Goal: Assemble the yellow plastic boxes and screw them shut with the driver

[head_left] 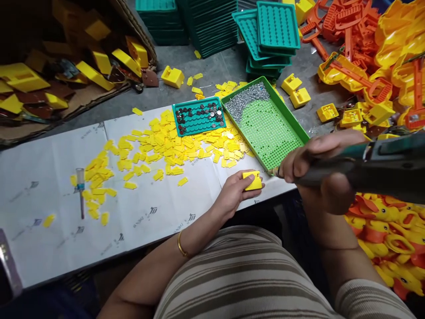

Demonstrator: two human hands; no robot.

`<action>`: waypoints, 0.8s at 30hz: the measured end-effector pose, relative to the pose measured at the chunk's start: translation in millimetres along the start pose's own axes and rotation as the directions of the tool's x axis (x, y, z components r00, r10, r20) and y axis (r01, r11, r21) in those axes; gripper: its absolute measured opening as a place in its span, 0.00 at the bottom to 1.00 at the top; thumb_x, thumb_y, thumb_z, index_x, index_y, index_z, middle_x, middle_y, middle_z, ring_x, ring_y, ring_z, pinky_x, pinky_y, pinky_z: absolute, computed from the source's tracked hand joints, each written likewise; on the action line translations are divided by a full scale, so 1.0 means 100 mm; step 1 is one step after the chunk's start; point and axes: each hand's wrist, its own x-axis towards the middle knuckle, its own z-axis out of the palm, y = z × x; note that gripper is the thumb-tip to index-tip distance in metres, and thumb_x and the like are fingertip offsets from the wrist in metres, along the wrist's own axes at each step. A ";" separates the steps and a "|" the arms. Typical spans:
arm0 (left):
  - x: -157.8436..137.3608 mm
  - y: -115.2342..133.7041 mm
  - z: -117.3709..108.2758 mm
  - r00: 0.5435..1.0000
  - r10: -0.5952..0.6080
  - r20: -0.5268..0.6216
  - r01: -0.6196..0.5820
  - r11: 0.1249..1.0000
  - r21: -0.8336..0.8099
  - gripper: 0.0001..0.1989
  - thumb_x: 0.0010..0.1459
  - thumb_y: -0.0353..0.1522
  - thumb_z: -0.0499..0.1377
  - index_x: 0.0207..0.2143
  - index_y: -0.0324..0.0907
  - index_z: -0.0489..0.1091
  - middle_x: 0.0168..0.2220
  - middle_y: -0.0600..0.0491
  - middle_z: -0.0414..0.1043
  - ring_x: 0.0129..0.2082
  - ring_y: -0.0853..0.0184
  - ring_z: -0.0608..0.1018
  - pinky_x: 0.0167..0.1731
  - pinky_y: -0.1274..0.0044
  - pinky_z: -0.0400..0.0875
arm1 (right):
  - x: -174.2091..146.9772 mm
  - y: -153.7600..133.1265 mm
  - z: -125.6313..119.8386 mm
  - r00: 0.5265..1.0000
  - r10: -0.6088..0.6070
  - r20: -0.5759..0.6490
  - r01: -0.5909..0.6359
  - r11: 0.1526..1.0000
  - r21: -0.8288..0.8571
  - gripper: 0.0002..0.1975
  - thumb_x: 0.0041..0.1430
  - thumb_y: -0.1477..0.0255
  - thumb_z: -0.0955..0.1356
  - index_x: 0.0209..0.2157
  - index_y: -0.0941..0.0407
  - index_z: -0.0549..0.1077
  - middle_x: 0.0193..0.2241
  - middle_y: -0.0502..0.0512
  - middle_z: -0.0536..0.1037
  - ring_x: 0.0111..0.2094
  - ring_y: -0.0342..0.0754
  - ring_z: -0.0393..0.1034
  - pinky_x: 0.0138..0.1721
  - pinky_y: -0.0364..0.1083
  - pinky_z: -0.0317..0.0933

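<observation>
Near the table's front edge, my left hand is closed round a small yellow plastic box. My right hand grips a dark electric screwdriver, whose tip points left over the near corner of a green perforated tray. A short gap separates the tip from the yellow box. Small silver screws are heaped at the tray's far end. To its left, a teal ribbed tray holds several small dark and silver round parts. Many flat yellow pieces lie loose around that teal tray.
A cardboard box of yellow parts stands at the left. Teal trays are stacked at the back. Orange parts and yellow shells pile up at the right, above yellow duck-shaped pieces. A screwdriver lies at the left.
</observation>
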 end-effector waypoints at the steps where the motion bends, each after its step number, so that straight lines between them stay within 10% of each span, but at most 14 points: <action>1: 0.00 0.00 0.00 1.000 0.006 0.007 -0.006 1.000 0.005 0.11 0.59 0.29 0.58 0.44 0.34 0.68 0.40 0.44 0.75 0.37 0.64 0.80 0.37 0.74 0.76 | -0.03 -0.02 0.03 0.999 -0.042 -0.022 0.043 0.998 0.053 0.17 0.60 0.51 0.63 0.42 0.48 0.62 0.19 0.43 0.64 0.17 0.42 0.62 0.21 0.46 0.60; 24: 0.02 -0.01 -0.02 0.999 0.018 0.039 -0.019 0.999 0.026 0.13 0.55 0.32 0.61 0.42 0.36 0.68 0.42 0.44 0.75 0.40 0.62 0.80 0.31 0.76 0.78 | -0.05 0.06 0.18 0.996 -0.093 -0.003 0.092 0.971 0.222 0.13 0.59 0.59 0.66 0.44 0.45 0.65 0.16 0.44 0.65 0.15 0.48 0.60 0.18 0.50 0.58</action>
